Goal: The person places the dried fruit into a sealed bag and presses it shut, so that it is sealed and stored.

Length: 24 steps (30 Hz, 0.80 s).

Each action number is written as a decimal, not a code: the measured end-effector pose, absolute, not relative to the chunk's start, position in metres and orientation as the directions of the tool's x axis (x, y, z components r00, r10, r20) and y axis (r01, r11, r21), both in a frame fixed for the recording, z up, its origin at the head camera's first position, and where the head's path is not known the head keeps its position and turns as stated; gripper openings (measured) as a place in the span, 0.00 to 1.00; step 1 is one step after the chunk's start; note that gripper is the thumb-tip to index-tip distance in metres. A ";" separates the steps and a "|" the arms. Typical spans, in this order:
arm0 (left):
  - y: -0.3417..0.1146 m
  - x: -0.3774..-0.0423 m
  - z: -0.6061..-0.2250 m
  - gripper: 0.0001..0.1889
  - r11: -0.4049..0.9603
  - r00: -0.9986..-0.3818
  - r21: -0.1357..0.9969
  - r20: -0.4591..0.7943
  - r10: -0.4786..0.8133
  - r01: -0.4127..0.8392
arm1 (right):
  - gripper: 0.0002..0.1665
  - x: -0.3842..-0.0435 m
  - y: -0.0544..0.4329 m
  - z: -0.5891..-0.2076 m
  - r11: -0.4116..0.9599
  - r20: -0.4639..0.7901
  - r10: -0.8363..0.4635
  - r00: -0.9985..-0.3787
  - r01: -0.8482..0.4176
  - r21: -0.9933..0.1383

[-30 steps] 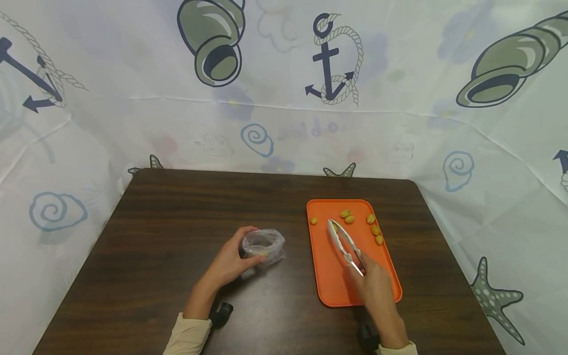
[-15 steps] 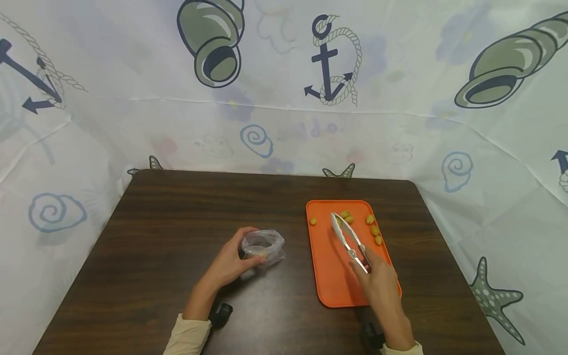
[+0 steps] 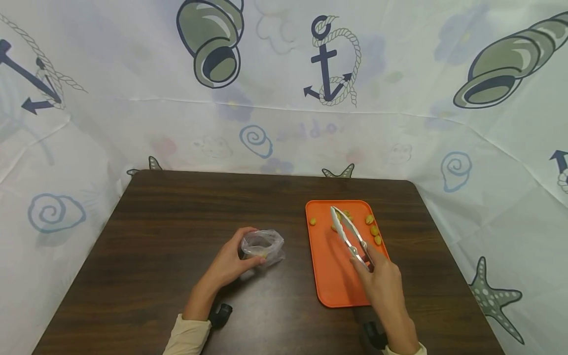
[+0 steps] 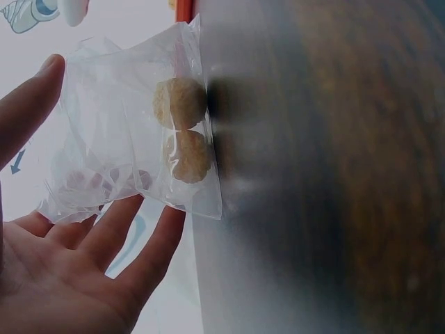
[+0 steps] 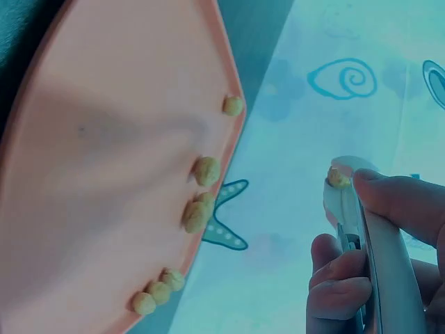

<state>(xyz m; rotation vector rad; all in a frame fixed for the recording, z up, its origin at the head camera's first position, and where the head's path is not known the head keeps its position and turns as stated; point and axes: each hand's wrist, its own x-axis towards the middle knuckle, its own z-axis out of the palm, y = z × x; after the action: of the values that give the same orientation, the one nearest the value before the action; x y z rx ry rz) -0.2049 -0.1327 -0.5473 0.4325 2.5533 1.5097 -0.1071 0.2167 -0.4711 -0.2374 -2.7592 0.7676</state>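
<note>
My left hand (image 3: 230, 259) holds a clear plastic bag (image 3: 264, 245) upright on the table, thumb and fingers around its sides, its mouth spread. In the left wrist view, two round, lumpy yellow-brown pieces (image 4: 182, 129) lie at the bottom of the bag (image 4: 104, 132). My right hand (image 3: 383, 281) grips metal tongs (image 3: 350, 236) over the far half of an orange tray (image 3: 337, 286). Between the tongs' tips sits one such piece (image 5: 338, 175), raised off the tray. Several others lie along the tray's far and right edges, among them a small piece (image 3: 312, 222) at far left.
A dark wood-grain table (image 3: 177, 217) carries the tray and bag. A white printed sheet (image 3: 284, 64) hangs behind and around the table. The tray's raised rim (image 3: 312, 266) lies between the bag and the pieces.
The tongs have risen and moved slightly away from me with a piece between their tips. Another piece now shows on the tray under them. The left hand and bag have stayed still.
</note>
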 end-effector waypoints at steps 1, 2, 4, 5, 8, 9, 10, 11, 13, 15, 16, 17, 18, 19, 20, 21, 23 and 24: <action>-0.133 -0.205 -0.547 0.42 0.453 -0.948 0.875 0.023 0.316 0.173 | 0.24 -0.107 0.216 -0.470 0.847 0.211 0.226 -0.951 0.085 -0.525; -0.133 -0.205 -0.547 0.42 0.452 -0.949 0.875 0.025 0.315 0.173 | 0.25 -0.106 0.216 -0.469 0.846 0.211 0.225 -0.951 0.084 -0.526; -0.133 -0.204 -0.548 0.42 0.456 -0.949 0.873 0.027 0.315 0.176 | 0.26 -0.106 0.215 -0.466 0.845 0.209 0.225 -0.952 0.084 -0.528; -0.133 -0.204 -0.548 0.42 0.456 -0.949 0.872 0.027 0.315 0.177 | 0.26 -0.106 0.215 -0.465 0.846 0.206 0.226 -0.952 0.086 -0.527; -0.133 -0.204 -0.548 0.41 0.456 -0.950 0.873 0.026 0.312 0.174 | 0.26 -0.106 0.213 -0.464 0.847 0.201 0.228 -0.953 0.092 -0.523; -0.133 -0.204 -0.548 0.42 0.459 -0.950 0.872 0.025 0.312 0.174 | 0.26 -0.106 0.213 -0.463 0.848 0.199 0.227 -0.953 0.092 -0.522; -0.133 -0.204 -0.548 0.41 0.458 -0.950 0.872 0.025 0.312 0.174 | 0.25 -0.106 0.212 -0.462 0.849 0.200 0.224 -0.954 0.090 -0.521; -0.133 -0.204 -0.548 0.41 0.457 -0.950 0.873 0.023 0.311 0.170 | 0.25 -0.106 0.212 -0.462 0.850 0.202 0.219 -0.954 0.086 -0.520; -0.134 -0.204 -0.548 0.41 0.462 -0.950 0.871 0.020 0.311 0.169 | 0.25 -0.105 0.210 -0.460 0.850 0.205 0.209 -0.956 0.074 -0.522; -0.134 -0.204 -0.547 0.42 0.464 -0.951 0.870 0.016 0.309 0.166 | 0.26 -0.105 0.208 -0.458 0.849 0.205 0.201 -0.958 0.066 -0.524; -0.133 -0.204 -0.547 0.42 0.463 -0.951 0.871 0.015 0.308 0.163 | 0.27 -0.105 0.207 -0.457 0.849 0.203 0.198 -0.959 0.064 -0.524; -0.133 -0.204 -0.547 0.42 0.463 -0.951 0.871 0.015 0.309 0.164 | 0.27 -0.104 0.205 -0.456 0.849 0.200 0.196 -0.960 0.064 -0.524; -0.133 -0.204 -0.548 0.42 0.466 -0.951 0.869 0.016 0.309 0.166 | 0.27 -0.104 0.204 -0.455 0.849 0.198 0.195 -0.961 0.065 -0.524; -0.133 -0.204 -0.548 0.42 0.463 -0.951 0.871 0.016 0.309 0.165 | 0.27 -0.103 0.202 -0.454 0.851 0.197 0.192 -0.961 0.063 -0.522; -0.133 -0.204 -0.547 0.42 0.463 -0.951 0.871 0.017 0.309 0.166 | 0.26 -0.103 0.201 -0.453 0.850 0.200 0.188 -0.961 0.057 -0.523; -0.133 -0.204 -0.547 0.42 0.462 -0.951 0.871 0.018 0.308 0.167 | 0.25 -0.103 0.200 -0.452 0.850 0.204 0.183 -0.962 0.050 -0.525; -0.132 -0.204 -0.547 0.41 0.463 -0.951 0.870 0.020 0.308 0.169 | 0.24 -0.102 0.197 -0.451 0.851 0.220 0.170 -0.961 0.031 -0.524; -0.132 -0.204 -0.547 0.41 0.466 -0.951 0.868 0.021 0.308 0.170 | 0.23 -0.102 0.196 -0.450 0.851 0.228 0.165 -0.960 0.021 -0.525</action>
<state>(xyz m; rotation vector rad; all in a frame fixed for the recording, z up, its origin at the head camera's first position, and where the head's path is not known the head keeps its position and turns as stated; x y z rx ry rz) -0.2036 -0.1320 -0.5473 0.4217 2.5685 1.4977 -0.1019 0.1963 -0.4502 -0.1415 -2.7628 0.7791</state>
